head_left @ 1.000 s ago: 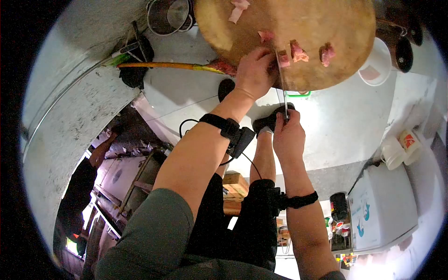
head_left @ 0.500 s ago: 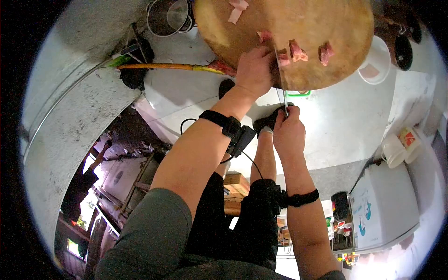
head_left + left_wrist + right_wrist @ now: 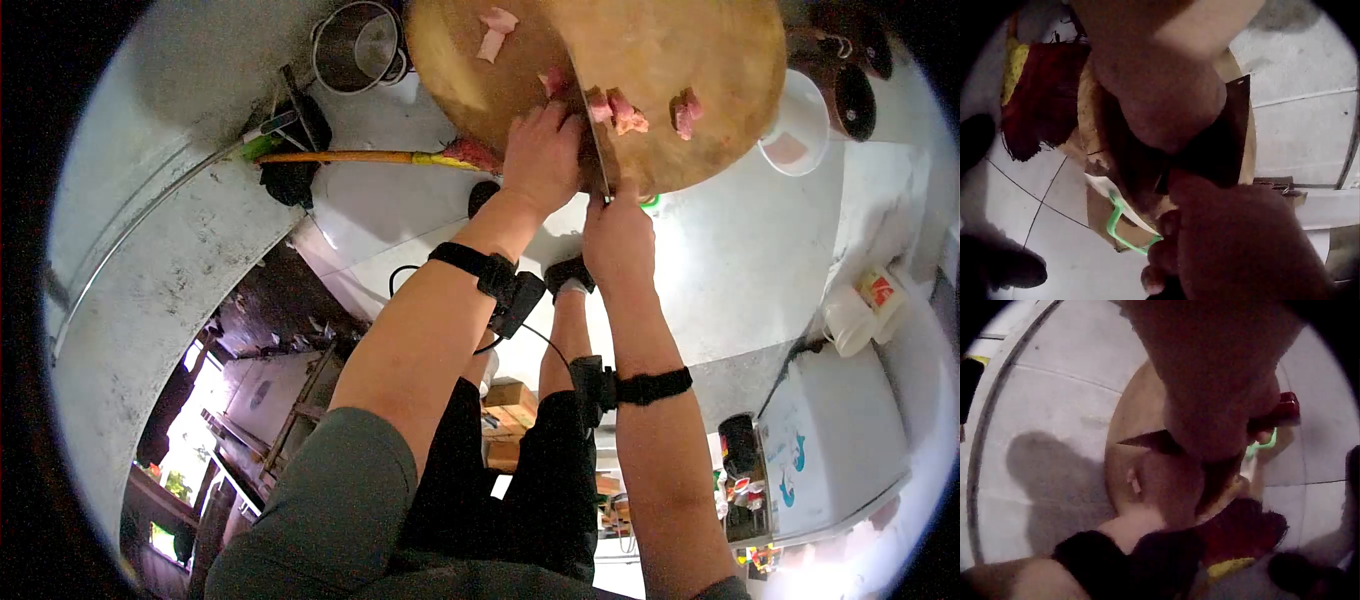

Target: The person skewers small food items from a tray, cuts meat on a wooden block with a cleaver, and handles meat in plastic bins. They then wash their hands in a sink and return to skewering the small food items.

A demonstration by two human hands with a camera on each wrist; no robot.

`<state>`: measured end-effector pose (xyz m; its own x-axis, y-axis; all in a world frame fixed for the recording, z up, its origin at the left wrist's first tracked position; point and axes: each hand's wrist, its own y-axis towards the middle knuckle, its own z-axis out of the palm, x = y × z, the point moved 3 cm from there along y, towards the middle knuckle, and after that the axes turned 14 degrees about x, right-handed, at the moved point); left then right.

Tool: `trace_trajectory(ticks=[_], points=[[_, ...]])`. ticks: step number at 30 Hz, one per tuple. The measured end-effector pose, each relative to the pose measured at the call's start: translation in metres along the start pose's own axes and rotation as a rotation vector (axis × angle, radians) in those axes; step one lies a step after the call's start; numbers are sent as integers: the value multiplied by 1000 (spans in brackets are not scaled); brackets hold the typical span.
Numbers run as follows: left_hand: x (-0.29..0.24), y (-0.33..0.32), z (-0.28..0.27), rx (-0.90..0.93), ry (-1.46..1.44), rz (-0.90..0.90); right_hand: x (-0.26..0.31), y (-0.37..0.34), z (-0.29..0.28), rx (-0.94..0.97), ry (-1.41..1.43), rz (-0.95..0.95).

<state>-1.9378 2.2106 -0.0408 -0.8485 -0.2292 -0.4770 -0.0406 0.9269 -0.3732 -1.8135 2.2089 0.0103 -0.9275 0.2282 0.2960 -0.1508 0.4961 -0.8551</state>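
My right hand (image 3: 620,245) grips a cleaver by its red handle (image 3: 1288,407). In the head view the cleaver's blade (image 3: 593,130) stands nearly edge-on over the round wooden chopping block (image 3: 690,40). The left wrist view shows the broad dark blade (image 3: 1235,131). Just left of it, my left hand (image 3: 540,160) bends its fingers down on meat at the block's near edge; most of that meat is hidden under the hand and in shadow. A pink bit of meat (image 3: 550,82) shows past the fingertips. Right of the blade lie small meat pieces (image 3: 627,115), with another piece (image 3: 686,113) farther right.
Pale meat strips (image 3: 493,35) lie at the block's far left. A broom (image 3: 380,157) with a dark red head reaches the block's left side. A metal pot (image 3: 352,50) stands at the upper left, a white bucket (image 3: 797,125) at the right. My shoes (image 3: 570,272) are below the block.
My right hand has pushed the cleaver forward, away from my body, so the blade reaches farther over the block. The left hand keeps its place beside it. The head view has shifted slightly.
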Motion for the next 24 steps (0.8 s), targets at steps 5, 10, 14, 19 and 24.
trace_trajectory(ticks=[5,10,14,19,24], points=[[11,16,-15,-106,22,32,-32,-23,2,73,-2,75],[25,41,-44,-348,113,94,-45,-33,-26,-107,305,-105],[49,61,-51,-299,116,-150,-45,-13,-54,101,965,-62],[51,62,-53,-289,160,-91,-95,7,-66,-62,1152,-98],[10,37,-26,-198,-25,-28,-130,24,-57,36,944,-19]])
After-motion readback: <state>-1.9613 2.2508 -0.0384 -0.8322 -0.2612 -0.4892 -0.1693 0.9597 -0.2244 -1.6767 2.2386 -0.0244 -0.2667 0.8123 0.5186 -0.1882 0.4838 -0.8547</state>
